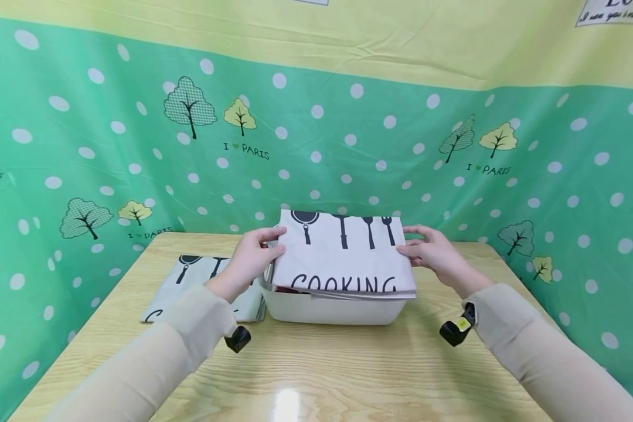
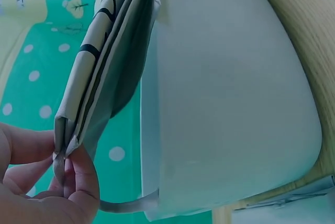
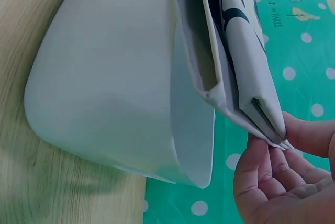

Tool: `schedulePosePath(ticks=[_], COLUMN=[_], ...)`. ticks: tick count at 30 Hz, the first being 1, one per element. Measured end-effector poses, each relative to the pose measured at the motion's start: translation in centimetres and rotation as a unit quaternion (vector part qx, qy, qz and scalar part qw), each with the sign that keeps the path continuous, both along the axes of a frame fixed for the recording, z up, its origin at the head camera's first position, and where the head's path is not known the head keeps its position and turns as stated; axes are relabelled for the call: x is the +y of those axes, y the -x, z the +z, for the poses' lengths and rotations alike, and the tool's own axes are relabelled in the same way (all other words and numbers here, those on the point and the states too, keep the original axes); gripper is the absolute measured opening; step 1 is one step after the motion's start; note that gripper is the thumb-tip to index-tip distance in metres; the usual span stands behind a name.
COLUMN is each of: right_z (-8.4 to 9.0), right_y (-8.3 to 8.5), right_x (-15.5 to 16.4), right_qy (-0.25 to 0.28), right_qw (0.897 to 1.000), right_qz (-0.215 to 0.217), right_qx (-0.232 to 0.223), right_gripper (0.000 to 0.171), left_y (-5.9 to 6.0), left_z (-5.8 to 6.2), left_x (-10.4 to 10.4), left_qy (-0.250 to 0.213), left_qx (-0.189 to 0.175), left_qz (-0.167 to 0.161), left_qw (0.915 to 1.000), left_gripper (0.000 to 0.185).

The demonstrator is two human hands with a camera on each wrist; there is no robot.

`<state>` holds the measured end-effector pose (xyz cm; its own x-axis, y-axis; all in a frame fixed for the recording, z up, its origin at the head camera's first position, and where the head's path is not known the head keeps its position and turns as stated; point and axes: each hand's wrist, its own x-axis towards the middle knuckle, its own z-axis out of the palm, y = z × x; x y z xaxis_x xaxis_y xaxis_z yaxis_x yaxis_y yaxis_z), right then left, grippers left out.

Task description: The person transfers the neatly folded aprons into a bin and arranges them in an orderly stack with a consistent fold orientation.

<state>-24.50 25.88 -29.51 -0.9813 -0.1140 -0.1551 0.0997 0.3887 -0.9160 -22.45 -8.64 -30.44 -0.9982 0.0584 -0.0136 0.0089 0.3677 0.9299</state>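
Where green polka-dot curtain backs wooden table, both hands pinching folded cloth over white bin.

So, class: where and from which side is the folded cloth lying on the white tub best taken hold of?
Pinch the folded COOKING cloth at its two short side edges, one hand from each side. It overhangs the white tub there, so the layered edges are free to grip, as the left hand and right hand do.

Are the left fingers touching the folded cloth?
Touching. The left wrist view shows the left hand pinching a corner of the folded cloth between its fingertips, above the white tub.
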Motion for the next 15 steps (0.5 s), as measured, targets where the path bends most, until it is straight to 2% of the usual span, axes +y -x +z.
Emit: schedulePosePath(ticks=[9, 15], right_z=[0.3, 0.0], right_y=[0.7, 1.2], right_x=[-0.8, -1.2], right_qy=[0.002, 0.001], right_qw=[1.0, 1.0], right_qz=[-0.014, -0.025], right_qx=[0.0, -0.007], right_gripper=[0.066, 0.063], left_y=[1.1, 1.4], left_z=[0.2, 0.2], left_x=[-0.3, -0.5], left_qy=[0.005, 0.012], left_qx=[0.0, -0.001], left_qz=[0.009, 0.013], left_qw=[0.9999, 0.9998], left_gripper=[0.045, 0.044])
